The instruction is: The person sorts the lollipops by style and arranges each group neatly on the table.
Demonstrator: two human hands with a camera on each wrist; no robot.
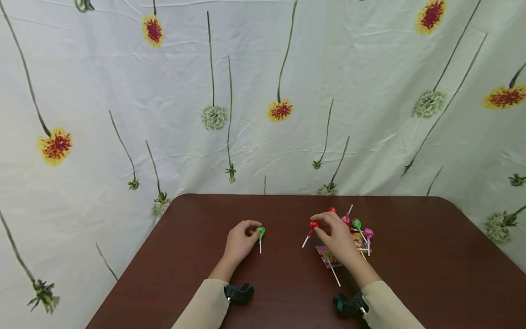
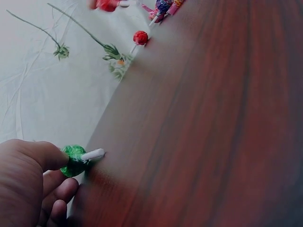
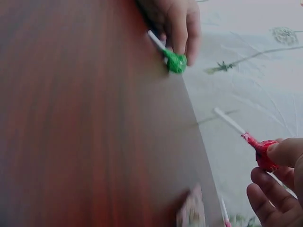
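A white cloth (image 1: pixel 246 146) printed with hanging flowers fills the background behind a dark brown table (image 1: pixel 287 297), over which two bare hands reach from pale sleeves (image 1: pixel 205 304), each with a black band (image 1: pixel 349 304) at the wrist. The right hand (image 1: pixel 338 237) is just beside a loose cluster of colourful lollipops and flat packets (image 1: pixel 323 251) on the table, and the left hand (image 1: pixel 239 241) is well apart from it. Between thumb and fingers, the right pinches a red lollipop (image 1: pixel 314 225) by its head, stick slanting down, and the left likewise pinches a green lollipop (image 1: pixel 261 230), near the table's middle.
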